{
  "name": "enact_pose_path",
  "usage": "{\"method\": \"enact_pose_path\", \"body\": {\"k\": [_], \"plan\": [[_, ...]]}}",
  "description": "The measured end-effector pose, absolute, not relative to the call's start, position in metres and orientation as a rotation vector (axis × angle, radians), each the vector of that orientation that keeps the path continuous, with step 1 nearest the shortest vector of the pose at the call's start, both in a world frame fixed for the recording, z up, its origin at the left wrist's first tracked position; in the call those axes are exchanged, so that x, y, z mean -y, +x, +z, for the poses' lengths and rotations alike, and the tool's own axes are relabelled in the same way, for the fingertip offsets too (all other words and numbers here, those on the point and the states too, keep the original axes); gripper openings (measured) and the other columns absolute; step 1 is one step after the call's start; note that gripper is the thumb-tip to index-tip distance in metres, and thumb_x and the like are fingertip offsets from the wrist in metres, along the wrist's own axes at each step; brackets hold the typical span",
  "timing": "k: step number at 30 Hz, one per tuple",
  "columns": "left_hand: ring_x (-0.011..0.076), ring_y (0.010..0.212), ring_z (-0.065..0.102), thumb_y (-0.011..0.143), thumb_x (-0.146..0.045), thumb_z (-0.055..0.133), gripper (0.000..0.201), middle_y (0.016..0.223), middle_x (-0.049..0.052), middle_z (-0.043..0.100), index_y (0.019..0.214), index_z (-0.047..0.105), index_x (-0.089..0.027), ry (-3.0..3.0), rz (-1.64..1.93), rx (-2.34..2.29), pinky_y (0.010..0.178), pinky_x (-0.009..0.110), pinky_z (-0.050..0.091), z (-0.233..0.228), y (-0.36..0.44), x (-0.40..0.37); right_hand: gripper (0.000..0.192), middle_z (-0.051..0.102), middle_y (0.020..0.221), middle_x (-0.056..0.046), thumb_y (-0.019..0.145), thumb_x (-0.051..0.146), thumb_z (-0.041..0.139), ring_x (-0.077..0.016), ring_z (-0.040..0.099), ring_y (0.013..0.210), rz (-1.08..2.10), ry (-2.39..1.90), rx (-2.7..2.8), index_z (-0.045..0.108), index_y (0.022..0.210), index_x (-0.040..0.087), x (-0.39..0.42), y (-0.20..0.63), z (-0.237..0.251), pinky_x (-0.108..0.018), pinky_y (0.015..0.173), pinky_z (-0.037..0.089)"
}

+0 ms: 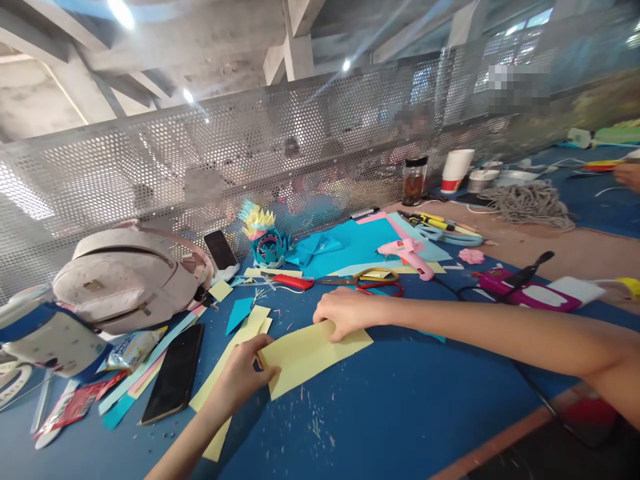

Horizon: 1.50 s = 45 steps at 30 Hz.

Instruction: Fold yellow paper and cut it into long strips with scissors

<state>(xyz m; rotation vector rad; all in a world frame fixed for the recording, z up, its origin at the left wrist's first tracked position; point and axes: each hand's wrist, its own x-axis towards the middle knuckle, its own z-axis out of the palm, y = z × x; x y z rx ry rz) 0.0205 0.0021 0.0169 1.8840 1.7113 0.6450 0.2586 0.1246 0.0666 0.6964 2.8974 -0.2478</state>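
A flat yellow paper sheet (313, 357) lies on the blue table (400, 413), right under both hands. Its long side runs from the left hand (240, 377) across to the right hand (343, 312). The left fingers pinch its near corner. The right fingers curl down and press on its far edge. A black phone (173, 383) lies left of the left fingers.

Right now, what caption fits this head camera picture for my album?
Two hands, left hand and right hand, hold a yellow paper sheet on a blue craft table.
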Motion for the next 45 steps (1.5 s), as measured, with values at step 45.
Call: {"method": "enact_pose_path", "body": {"k": [45], "plan": [[0.0260,0.087,0.068,0.082,-0.026,0.070,0.031,0.098,0.006,0.077,0.113,0.073,-0.027,2.244,0.730,-1.781,0.079,0.036,0.054,0.009,0.020,-0.005,0.010,0.075,0.091,0.000,0.079,0.022,0.069,-0.0199,0.066,0.080,-0.880,1.114,-3.052,0.074,0.087,0.024,-0.129,0.295,0.038,-0.025,0.063,0.038]]}}
